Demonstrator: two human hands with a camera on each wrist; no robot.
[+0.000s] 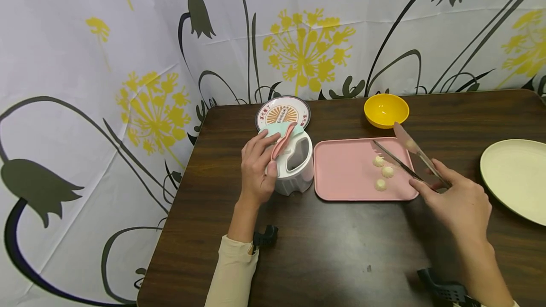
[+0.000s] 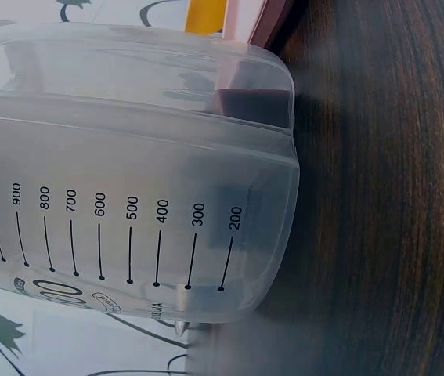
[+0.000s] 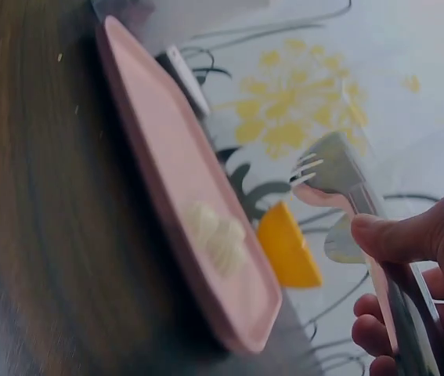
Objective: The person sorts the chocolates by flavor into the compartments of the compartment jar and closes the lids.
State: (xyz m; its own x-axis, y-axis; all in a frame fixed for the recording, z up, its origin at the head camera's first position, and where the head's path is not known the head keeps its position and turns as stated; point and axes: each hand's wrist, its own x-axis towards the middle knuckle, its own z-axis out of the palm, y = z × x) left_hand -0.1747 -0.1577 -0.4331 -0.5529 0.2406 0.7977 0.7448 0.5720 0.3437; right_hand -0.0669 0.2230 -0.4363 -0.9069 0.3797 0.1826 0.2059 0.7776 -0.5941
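My left hand (image 1: 259,165) is at the top of a clear plastic measuring jug (image 1: 294,181) with a white lid. Its thumb and fingers pinch a curved pink piece (image 1: 283,142) that stands up from the lid, beside a mint-green part. In the left wrist view, black volume marks run along the jug's wall (image 2: 128,172). My right hand (image 1: 462,198) grips metal tongs (image 1: 431,164) with spread arms, held over the right end of a pink tray (image 1: 345,169). One tip is fork-shaped in the right wrist view. Three small, pale, dumpling-like pieces (image 1: 387,172) lie on the tray.
A yellow bowl (image 1: 386,110) stands behind the tray. Behind the jug is a round plate (image 1: 304,108) with printed decoration. At the right lies a large cream plate (image 1: 516,179). A flower-patterned cloth (image 1: 239,41) hangs along the table's back and left edges.
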